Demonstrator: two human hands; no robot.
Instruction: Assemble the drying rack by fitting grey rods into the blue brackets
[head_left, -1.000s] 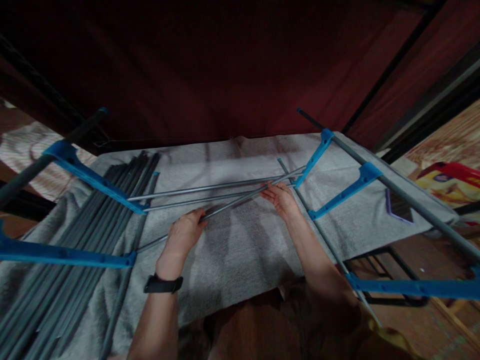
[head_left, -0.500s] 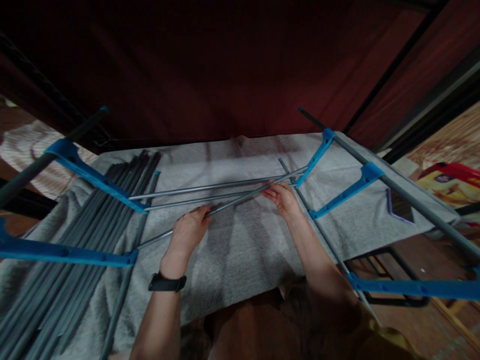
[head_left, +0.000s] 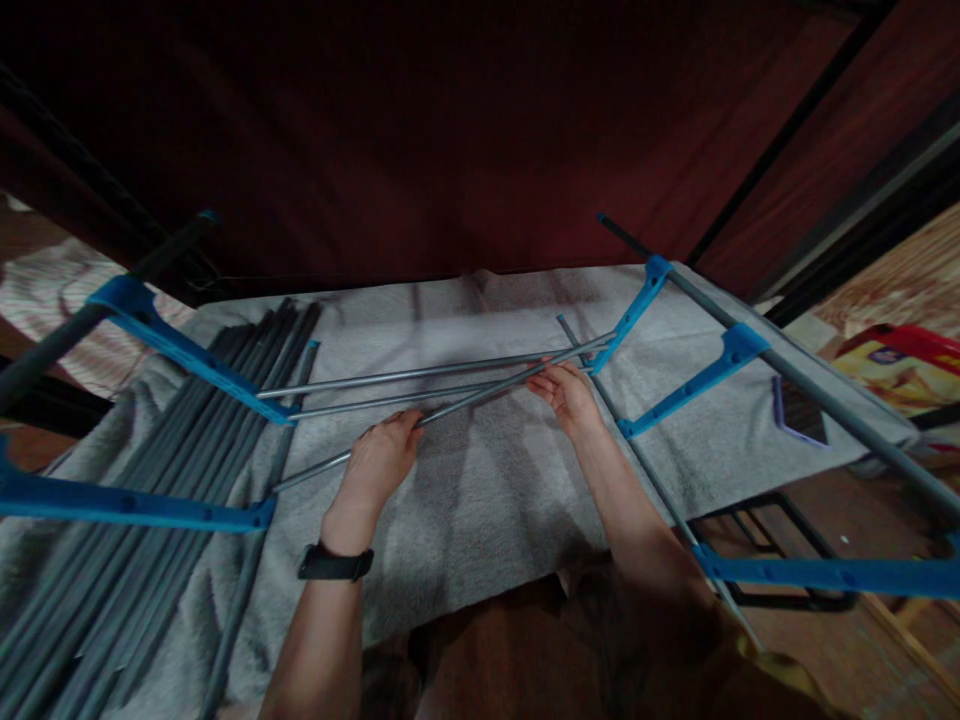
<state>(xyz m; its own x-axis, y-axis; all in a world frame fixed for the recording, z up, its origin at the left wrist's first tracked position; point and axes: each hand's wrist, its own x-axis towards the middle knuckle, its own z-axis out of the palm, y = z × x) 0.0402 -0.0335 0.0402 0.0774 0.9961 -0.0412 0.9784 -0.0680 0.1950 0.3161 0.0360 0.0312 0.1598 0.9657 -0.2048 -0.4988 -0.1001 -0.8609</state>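
Both hands are on one thin grey metal rod (head_left: 472,401), which slants from the lower left up to the right. My left hand (head_left: 385,450) is closed around its left part. Further along, my right hand (head_left: 566,392) pinches it between thumb and fingers. The rod's left end meets a blue plastic bracket (head_left: 150,508); its right end crosses over other rods near another blue bracket (head_left: 634,315). Behind it, two more metal rods (head_left: 390,378) span between the left and right brackets. Thicker grey tubes (head_left: 825,395) carry the brackets at both sides.
A bundle of grey tubes (head_left: 172,450) lies at the left on a grey blanket (head_left: 480,510). A dark red curtain-like surface (head_left: 435,150) rises behind. At the right are a purple-edged flat object (head_left: 799,415), a red and yellow package (head_left: 900,365) and a black frame (head_left: 780,550).
Almost nothing differs. My left hand and the rod have shifted very slightly, with both hands still gripping it.
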